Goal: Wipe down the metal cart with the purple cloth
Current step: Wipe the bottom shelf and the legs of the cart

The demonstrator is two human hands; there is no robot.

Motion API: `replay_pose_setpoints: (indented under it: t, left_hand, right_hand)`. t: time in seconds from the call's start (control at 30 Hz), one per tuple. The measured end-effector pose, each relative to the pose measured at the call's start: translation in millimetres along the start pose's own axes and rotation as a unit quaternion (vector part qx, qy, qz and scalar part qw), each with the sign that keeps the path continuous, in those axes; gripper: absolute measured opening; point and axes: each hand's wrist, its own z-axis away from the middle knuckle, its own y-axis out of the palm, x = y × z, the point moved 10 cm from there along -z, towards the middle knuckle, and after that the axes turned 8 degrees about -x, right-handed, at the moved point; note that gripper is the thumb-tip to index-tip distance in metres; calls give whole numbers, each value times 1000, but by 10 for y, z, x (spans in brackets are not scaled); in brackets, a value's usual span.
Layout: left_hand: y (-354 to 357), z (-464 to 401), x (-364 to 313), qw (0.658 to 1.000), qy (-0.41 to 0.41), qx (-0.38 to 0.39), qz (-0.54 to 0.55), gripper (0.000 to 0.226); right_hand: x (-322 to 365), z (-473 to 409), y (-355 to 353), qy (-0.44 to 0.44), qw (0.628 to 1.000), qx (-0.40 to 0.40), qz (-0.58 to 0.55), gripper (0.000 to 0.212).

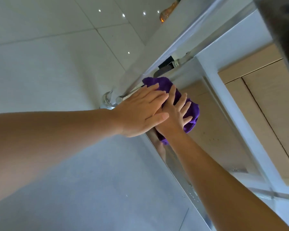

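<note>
Both hands lie flat with fingers straight: the right hand (175,112) presses the fuzzy purple cloth (193,112) onto the shiny metal cart (223,135), the left hand (140,112) overlapping it

Soft, cool light — glints on glossy floor tiles (60,47), blurred edges.

Two bare arms reach toward the middle of the frame. The left hand (140,110) comes from the left side, fingers straight and flat. The right hand (172,115) comes from the lower right, fingers spread, partly under the left hand.
</note>
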Motion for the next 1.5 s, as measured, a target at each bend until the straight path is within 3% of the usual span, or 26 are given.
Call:
replay_pose_setpoints:
  t: [0.13,0.27,0.43,0.53,0.73,0.87,0.97,1.13,1.23,1.37,1.5]
  left_hand:
    - [-54,20,-27,999,16,-1,30,86]
    - [-71,53,-10,995,49,21,82,80]
    - [-50,180,-21,991,78,49,100,72]
    - [-154,232,-14,988,97,7,115,67]
    - [-201,195,33,986,73,0,153,69]
    - [-177,216,12,983,103,41,149,74]
    - [-232,221,38,981,103,28,160,75]
    - [-177,161,88,991,83,26,105,88]
    - [-140,182,12,991,132,17,33,92]
    - [-109,135,72,995,93,4,-26,81]
    - [-54,100,61,993,72,-9,-95,71]
  right_hand:
    - [107,315,27,-59,997,29,29,88]
    - [129,504,24,-77,996,44,8,77]
    - [168,732,-48,-108,994,-8,18,67]
    - [239,779,-87,-134,990,-29,32,68]
    - [330,854,-34,-163,986,-2,38,72]
    - [392,971,-25,-232,969,-75,29,61]
    - [445,987,9,-308,947,-82,42,50]
    - [279,1048,72,-454,886,-54,78,53]
    - [44,1075,34,-465,882,-36,62,65]
    - [-163,1138,14,-469,881,-31,52,71]
    - [-146,1136,-94,-467,879,-80,53,73]
